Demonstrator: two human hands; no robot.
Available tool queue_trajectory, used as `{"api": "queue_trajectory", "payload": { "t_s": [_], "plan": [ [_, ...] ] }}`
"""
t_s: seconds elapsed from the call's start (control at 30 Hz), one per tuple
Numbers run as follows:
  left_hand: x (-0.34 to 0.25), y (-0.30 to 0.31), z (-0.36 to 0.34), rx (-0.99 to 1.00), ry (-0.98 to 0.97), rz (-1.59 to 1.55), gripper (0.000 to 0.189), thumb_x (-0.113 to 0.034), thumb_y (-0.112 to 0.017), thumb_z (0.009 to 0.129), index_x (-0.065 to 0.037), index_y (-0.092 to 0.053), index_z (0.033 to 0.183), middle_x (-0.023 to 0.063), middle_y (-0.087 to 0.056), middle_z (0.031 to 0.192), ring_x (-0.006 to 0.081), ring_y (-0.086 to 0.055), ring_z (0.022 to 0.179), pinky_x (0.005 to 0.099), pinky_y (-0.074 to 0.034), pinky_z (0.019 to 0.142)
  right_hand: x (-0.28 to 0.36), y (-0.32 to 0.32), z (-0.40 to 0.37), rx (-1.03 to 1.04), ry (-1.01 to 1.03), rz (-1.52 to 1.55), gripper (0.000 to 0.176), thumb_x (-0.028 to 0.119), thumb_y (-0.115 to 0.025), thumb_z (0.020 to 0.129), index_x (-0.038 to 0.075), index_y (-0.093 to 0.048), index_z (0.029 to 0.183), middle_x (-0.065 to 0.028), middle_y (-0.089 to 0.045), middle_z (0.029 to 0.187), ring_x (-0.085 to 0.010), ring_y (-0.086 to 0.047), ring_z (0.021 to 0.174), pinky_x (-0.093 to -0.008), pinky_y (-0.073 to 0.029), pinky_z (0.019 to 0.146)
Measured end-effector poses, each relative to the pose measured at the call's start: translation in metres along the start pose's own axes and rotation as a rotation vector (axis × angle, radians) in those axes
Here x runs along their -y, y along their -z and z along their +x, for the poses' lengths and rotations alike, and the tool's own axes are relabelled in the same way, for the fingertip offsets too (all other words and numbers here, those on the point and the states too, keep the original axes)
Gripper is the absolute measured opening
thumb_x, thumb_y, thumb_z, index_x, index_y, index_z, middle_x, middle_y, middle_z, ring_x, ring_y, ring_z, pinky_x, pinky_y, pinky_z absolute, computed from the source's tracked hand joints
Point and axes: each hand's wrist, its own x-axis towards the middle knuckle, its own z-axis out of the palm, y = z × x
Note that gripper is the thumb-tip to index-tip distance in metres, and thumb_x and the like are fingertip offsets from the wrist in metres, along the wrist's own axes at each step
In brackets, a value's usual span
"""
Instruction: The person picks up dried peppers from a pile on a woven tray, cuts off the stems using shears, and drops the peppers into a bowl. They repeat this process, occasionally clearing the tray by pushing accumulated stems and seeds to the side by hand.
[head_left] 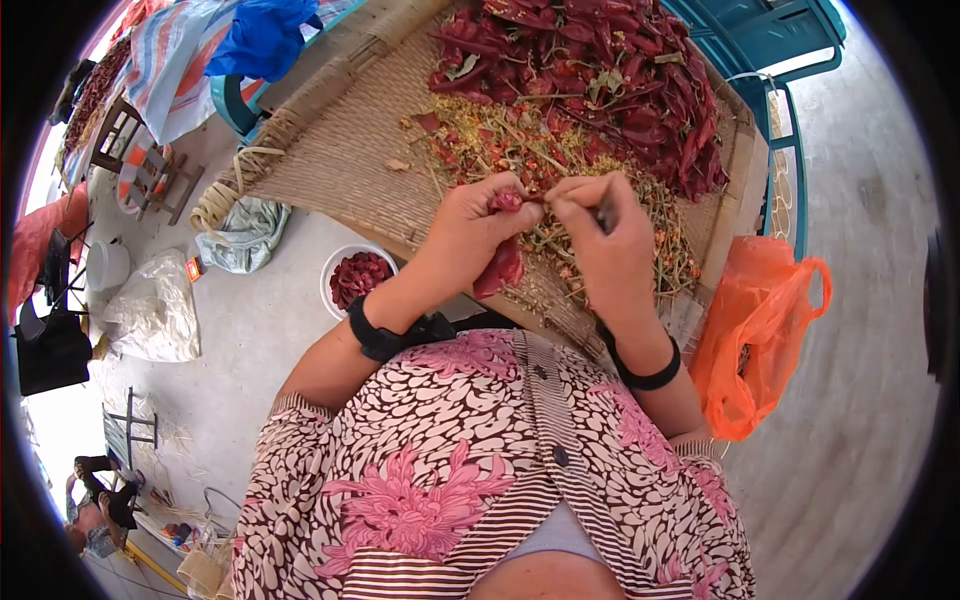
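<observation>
My left hand (470,235) is closed round a dark red dried chili pepper (500,270), whose body hangs below the fingers. My right hand (605,235) meets it at the pepper's upper end, thumb and fingers pinched together on something too small to make out. Both hands are above the near edge of a woven tray (350,150). Beyond them lies a heap of dried red peppers (600,60), with a pile of stems and yellow-orange bits (540,150) in front of it. A white bowl (329,290) of red pepper pieces (360,277) stands at the lower left of the tray.
An orange plastic bag (745,340) hangs at the tray's right side. Teal chair frames (800,150) stand at the right. At left are a blue bag (262,40), a striped sheet (170,70), clear plastic bags (155,310) and a white bucket (107,266). Another person (98,515) is far off, lower left.
</observation>
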Motion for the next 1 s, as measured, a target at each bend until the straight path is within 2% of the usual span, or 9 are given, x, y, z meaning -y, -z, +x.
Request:
{"api": "queue_trajectory", "payload": {
  "t_s": [0.07, 0.17, 0.27, 0.5, 0.6, 0.7, 0.8, 0.9, 1.0],
  "plan": [
    [-0.012, 0.002, -0.004, 0.109, 0.040, -0.162, 0.011, -0.013, -0.064, 0.091, -0.006, -0.055, 0.088, -0.0043, -0.049, 0.065, 0.0023, -0.045, 0.052, 0.0194, -0.031, 0.043, 0.018, 0.017, 0.001, 0.100, -0.684, 0.654, 0.002, 0.004, -0.058, 0.091, 0.003, -0.059, 0.092, -0.0019, -0.059, 0.075, -0.0072, -0.044, 0.044, -0.0228, -0.035, 0.041],
    [-0.016, 0.009, -0.009, 0.245, 0.135, -0.352, 0.013, -0.014, -0.064, 0.090, -0.007, -0.054, 0.090, -0.0034, -0.046, 0.063, 0.0032, -0.042, 0.050, 0.0207, -0.029, 0.041, 0.008, 0.016, 0.000, 0.202, -0.919, 1.237, 0.005, 0.007, -0.058, 0.094, 0.002, -0.059, 0.093, 0.0019, -0.055, 0.071, -0.0024, -0.038, 0.044, -0.0189, -0.029, 0.039],
    [-0.013, 0.013, -0.008, 0.307, 0.183, -0.480, 0.014, -0.013, -0.064, 0.090, -0.007, -0.052, 0.093, -0.0025, -0.044, 0.064, 0.0042, -0.038, 0.049, 0.0211, -0.027, 0.040, 0.005, 0.015, 0.001, 0.249, -0.877, 1.292, 0.006, 0.009, -0.059, 0.093, 0.002, -0.059, 0.092, 0.0015, -0.056, 0.070, -0.0022, -0.039, 0.044, -0.0181, -0.030, 0.040],
    [-0.011, 0.017, -0.021, 0.307, 0.146, -0.515, 0.018, -0.015, -0.065, 0.090, -0.007, -0.052, 0.097, -0.0015, -0.046, 0.069, 0.0042, -0.038, 0.051, 0.0204, -0.030, 0.042, 0.021, -0.005, 0.001, -0.041, -0.656, 0.920, 0.008, 0.008, -0.060, 0.092, 0.000, -0.059, 0.093, 0.0018, -0.053, 0.069, -0.0017, -0.038, 0.046, -0.0183, -0.029, 0.040],
    [-0.011, 0.018, -0.037, 0.418, 0.065, -0.254, 0.017, -0.015, -0.065, 0.091, -0.005, -0.054, 0.098, 0.0002, -0.054, 0.078, 0.0044, -0.046, 0.057, 0.0195, -0.034, 0.046, -0.009, 0.020, 0.017, -0.202, -0.605, 0.907, 0.010, 0.008, -0.058, 0.093, -0.002, -0.060, 0.091, 0.0033, -0.049, 0.066, -0.0020, -0.036, 0.046, -0.0193, -0.028, 0.041],
    [-0.012, 0.028, -0.039, 0.283, 0.073, -0.394, 0.016, -0.015, -0.065, 0.091, -0.004, -0.056, 0.099, 0.0016, -0.060, 0.090, 0.0048, -0.052, 0.064, 0.0182, -0.038, 0.050, 0.011, 0.030, 0.016, -0.096, -0.528, 0.918, 0.010, 0.010, -0.058, 0.094, 0.001, -0.061, 0.091, 0.0037, -0.045, 0.063, -0.0022, -0.035, 0.046, -0.0203, -0.027, 0.040],
    [-0.016, 0.041, -0.051, 0.305, 0.078, -0.134, 0.016, -0.015, -0.063, 0.092, -0.002, -0.059, 0.099, -0.0018, -0.059, 0.082, 0.0004, -0.052, 0.065, 0.0161, -0.040, 0.054, 0.008, 0.027, 0.019, -0.133, -0.508, 0.872, 0.009, 0.012, -0.061, 0.093, 0.003, -0.061, 0.092, 0.0034, -0.046, 0.063, -0.0021, -0.034, 0.044, -0.0213, -0.025, 0.039],
    [-0.021, 0.075, -0.070, 0.302, 0.138, 0.035, 0.018, -0.017, -0.064, 0.092, -0.001, -0.061, 0.098, -0.0008, -0.060, 0.078, 0.0026, -0.055, 0.071, 0.0192, -0.044, 0.063, -0.022, 0.030, 0.016, -0.072, -0.459, 0.457, 0.015, 0.016, -0.064, 0.090, 0.004, -0.062, 0.097, -0.0012, -0.056, 0.073, -0.0066, -0.047, 0.054, -0.0233, -0.036, 0.048],
    [-0.015, 0.129, -0.100, 0.250, 0.185, 0.265, 0.020, -0.019, -0.065, 0.090, 0.000, -0.062, 0.095, 0.0017, -0.062, 0.077, 0.0070, -0.059, 0.076, 0.0233, -0.048, 0.071, -0.063, 0.028, 0.008, -0.105, -0.147, -0.440, 0.022, 0.019, -0.066, 0.087, 0.004, -0.061, 0.102, -0.0053, -0.063, 0.090, -0.0118, -0.057, 0.075, -0.0265, -0.044, 0.066]
  ]
}}
